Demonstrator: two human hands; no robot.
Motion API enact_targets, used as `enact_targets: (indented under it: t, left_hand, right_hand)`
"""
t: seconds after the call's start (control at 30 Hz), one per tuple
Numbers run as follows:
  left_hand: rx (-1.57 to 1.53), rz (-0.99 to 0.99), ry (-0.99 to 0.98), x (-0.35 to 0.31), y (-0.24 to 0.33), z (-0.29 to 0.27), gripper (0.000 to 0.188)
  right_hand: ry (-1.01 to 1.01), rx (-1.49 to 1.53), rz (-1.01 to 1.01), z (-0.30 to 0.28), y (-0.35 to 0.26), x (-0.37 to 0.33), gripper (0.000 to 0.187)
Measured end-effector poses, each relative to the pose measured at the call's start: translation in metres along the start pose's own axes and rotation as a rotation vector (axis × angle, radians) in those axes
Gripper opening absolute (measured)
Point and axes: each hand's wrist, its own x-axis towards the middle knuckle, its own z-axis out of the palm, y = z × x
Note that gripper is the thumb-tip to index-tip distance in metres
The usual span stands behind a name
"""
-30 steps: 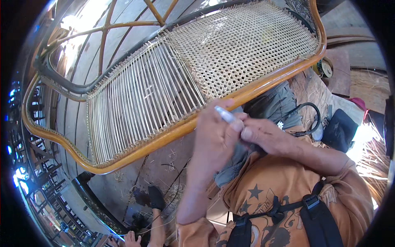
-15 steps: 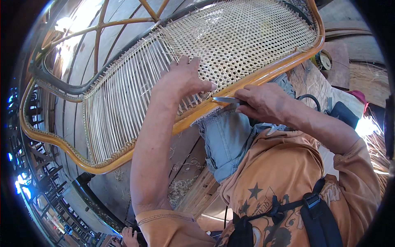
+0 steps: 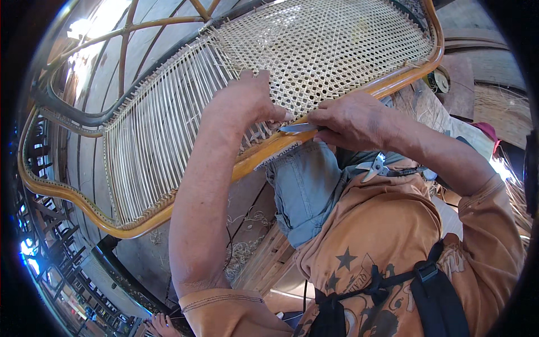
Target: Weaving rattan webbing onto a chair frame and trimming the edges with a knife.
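A rattan frame [image 3: 247,167] lies across my lap, strung with pale cane. Its right part is a finished-looking open cane weave [image 3: 320,62]; the left part has only parallel cane strands [image 3: 154,140]. My left hand [image 3: 241,104] rests on the border between the two, fingers apart and its thumb stretched toward the near rail. The fingertips are partly hidden against the strands. Closed around a knife, my right hand [image 3: 359,121] is at the near rail. The knife blade [image 3: 297,128] points left, lying at the rail's edge just below my left thumb.
Metal hand shears [image 3: 375,167] lie on my lap. Curved rattan poles [image 3: 126,48] rise at the far left. Cane shavings [image 3: 247,253] litter the plank floor. A round tape roll [image 3: 441,81] sits at the right. Another person's hand [image 3: 161,326] shows at the lower left.
My right hand and the knife have moved left and slightly up, nearer my left thumb. The shears on my lap show more fully. My left hand has shifted slightly.
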Motion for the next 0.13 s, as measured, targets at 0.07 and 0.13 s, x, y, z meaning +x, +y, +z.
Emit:
enact_targets:
  t: [0.07, 0.13]
  left_hand:
    - [-0.003, 0.014, 0.002, 0.000, 0.000, -0.001, 0.083]
    - [0.019, 0.000, 0.009, 0.000, 0.001, 0.000, 0.083]
  right_hand:
    - [-0.056, -0.013, 0.013, -0.005, 0.002, 0.004, 0.022]
    - [-0.157, -0.036, 0.069, -0.013, -0.001, 0.009, 0.024]
